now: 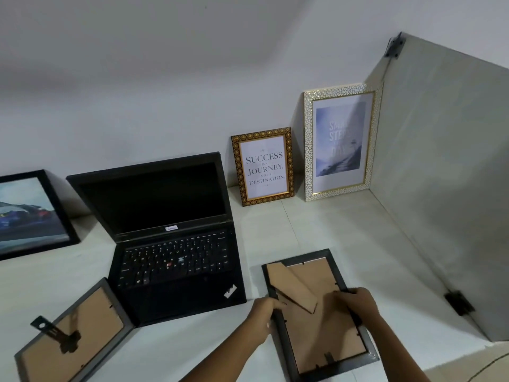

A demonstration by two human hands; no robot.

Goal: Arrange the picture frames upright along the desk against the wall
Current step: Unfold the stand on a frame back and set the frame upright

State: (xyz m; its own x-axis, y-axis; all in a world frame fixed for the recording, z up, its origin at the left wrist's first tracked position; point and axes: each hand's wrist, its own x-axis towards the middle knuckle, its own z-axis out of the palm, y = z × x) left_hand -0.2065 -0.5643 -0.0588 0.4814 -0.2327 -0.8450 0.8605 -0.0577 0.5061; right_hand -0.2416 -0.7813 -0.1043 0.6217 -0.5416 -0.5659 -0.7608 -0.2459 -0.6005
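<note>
Desk (316,224) edge: hands grip dark frame (330,334) sides.

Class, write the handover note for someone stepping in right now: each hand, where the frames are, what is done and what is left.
Left hand grips the left edge, and right hand the right edge, of the black frame, which lies face down on the desk.
Done: brown frame and white frame lean upright against the wall; the car picture leans left of the laptop.
Left: stand up the held frame, then the grey frame, face down by the laptop.
</note>
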